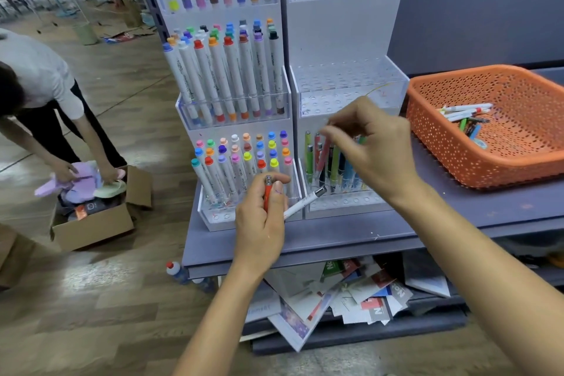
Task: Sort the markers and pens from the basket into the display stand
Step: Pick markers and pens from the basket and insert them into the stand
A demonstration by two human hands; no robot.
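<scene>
Your left hand (262,217) grips a red pen (268,196) and a white pen (300,204), both likely light, stiff and slick, so pinch mid-barrel; right hand (374,143) blurred, grip unclear.

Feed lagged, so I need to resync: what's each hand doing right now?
Left hand: gripping a red pen and a white pen.
Right hand: fingers curled above the standing pens, blurred; cannot tell if it holds anything.

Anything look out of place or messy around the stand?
Yes. Under the table, booklets lie in a tumbled heap, some hanging over the edge. In the right stand, the pens lean at mixed angles rather than standing straight.
</scene>
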